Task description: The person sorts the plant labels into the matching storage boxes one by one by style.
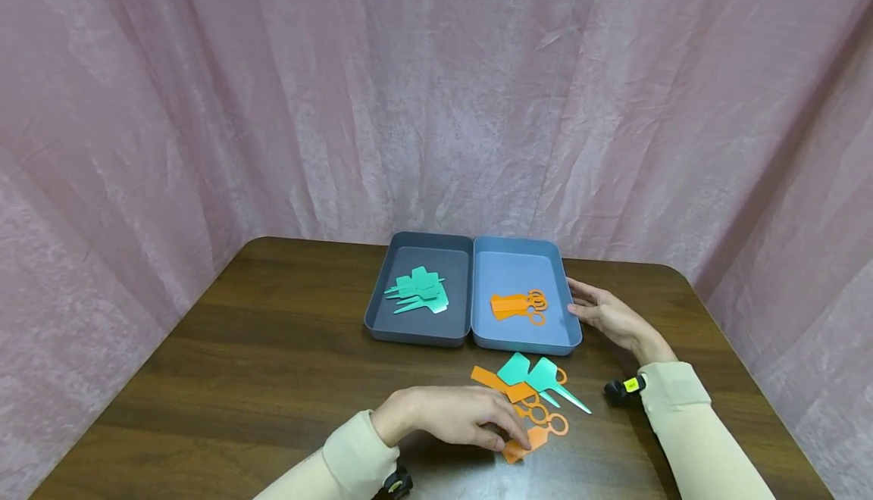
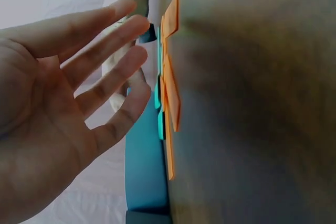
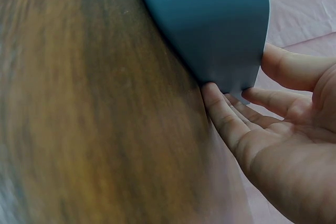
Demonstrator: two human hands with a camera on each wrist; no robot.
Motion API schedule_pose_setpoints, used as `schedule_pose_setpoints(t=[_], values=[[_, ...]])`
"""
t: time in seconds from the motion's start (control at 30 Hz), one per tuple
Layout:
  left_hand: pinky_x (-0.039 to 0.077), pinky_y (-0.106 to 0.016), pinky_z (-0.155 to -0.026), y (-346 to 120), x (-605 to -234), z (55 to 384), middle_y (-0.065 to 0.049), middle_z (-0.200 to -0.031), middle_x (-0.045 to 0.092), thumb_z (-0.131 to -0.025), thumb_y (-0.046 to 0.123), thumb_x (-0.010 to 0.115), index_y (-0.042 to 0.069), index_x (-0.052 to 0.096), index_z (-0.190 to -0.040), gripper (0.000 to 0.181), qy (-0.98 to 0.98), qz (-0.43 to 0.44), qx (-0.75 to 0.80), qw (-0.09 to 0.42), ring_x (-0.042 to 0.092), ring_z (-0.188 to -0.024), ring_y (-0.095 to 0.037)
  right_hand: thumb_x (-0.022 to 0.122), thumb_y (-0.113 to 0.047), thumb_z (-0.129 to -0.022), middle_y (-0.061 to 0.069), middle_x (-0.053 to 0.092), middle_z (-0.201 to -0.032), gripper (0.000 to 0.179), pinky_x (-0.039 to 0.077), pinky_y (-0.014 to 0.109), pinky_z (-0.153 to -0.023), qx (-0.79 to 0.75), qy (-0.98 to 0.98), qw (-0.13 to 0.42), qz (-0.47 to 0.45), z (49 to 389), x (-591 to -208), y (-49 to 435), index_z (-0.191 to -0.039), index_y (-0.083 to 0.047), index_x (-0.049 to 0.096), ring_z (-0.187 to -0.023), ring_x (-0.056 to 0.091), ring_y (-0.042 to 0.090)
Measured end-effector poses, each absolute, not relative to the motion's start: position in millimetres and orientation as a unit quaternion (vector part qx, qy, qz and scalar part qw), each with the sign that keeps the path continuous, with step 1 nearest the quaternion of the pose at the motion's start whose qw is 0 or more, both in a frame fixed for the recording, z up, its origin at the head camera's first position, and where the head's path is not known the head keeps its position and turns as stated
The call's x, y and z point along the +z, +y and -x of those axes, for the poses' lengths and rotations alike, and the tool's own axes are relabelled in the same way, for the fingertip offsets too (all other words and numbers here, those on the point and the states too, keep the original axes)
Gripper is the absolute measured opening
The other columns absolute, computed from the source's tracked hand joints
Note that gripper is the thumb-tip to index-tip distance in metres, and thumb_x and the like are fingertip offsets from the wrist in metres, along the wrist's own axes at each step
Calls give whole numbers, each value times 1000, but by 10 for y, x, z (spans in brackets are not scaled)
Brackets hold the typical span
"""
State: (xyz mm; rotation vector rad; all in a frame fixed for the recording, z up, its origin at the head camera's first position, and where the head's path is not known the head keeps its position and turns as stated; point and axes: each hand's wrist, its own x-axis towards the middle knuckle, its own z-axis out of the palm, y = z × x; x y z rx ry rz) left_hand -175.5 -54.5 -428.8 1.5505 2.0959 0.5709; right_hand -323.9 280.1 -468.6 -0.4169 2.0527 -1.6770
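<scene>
My left hand (image 1: 464, 418) hovers palm down over the near end of a loose pile, its fingers slightly bent and nothing between them. Its fingertips overlap a flat orange piece (image 1: 536, 439) with a ring handle in the head view. In the left wrist view, the fingers are spread beside several orange pieces (image 2: 171, 98). My right hand (image 1: 617, 322) touches the right side of the light blue tray (image 1: 521, 257). In the right wrist view, its thumb meets the rim of the tray (image 3: 210, 30) and the fairly straight fingers rest low against the outer wall.
Two green spade-shaped pieces with pointed tails (image 1: 543, 373) lie on the pile. A dark grey tray (image 1: 426, 241) stands left against the blue one and holds several green pieces (image 1: 423, 284). Stacked orange ringed pieces (image 1: 511, 304) lie in the blue tray. A pink curtain (image 1: 436, 106) hangs behind the wooden table (image 1: 286, 348).
</scene>
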Motion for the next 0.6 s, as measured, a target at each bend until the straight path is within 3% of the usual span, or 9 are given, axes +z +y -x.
schedule_pose_setpoints(t=[0.23, 0.6], values=[[29, -15, -114, -523, -4293, 1743, 14, -135, 66, -105, 12, 64, 16, 69, -137, 33, 745, -600, 162, 244, 50, -123, 9, 53, -5, -107, 29, 6, -170, 75, 47, 14, -95, -608, 746, 228, 147, 3244, -4688, 2805, -165, 3, 6, -154, 16, 50], [46, -11, -92, -758, -4236, 1867, 19, -118, 71, -99, 13, 72, 19, 77, -126, 28, 796, -505, 190, 276, 59, -103, 8, 54, -6, -107, 28, 6, -170, 75, 46, 16, -97, -605, 748, 229, 150, 3252, -4700, 2812, -165, 2, 6, -154, 17, 50]])
